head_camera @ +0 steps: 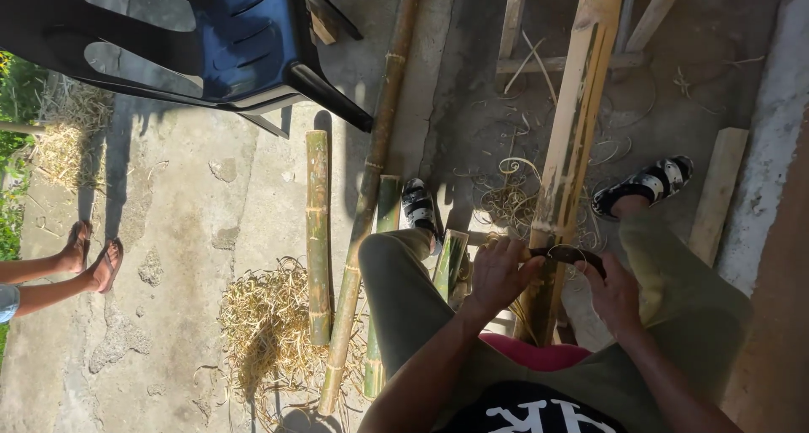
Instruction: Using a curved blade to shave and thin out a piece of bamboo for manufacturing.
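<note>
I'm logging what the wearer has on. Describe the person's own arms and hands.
Both forearms are bare, with no sleeves reaching the wrists, and the left hand and right hand wear no gloves. No watch, ring or bracelet shows. Nearer the body there is a black top with large white lettering, over something pink.

You are sitting over a cracked concrete floor [185, 231] that is catching hard sunlight, with a dark plastic chair [194, 37] casting shade and dry straw [265, 319] lying scattered beside grass [10, 147].
</note>
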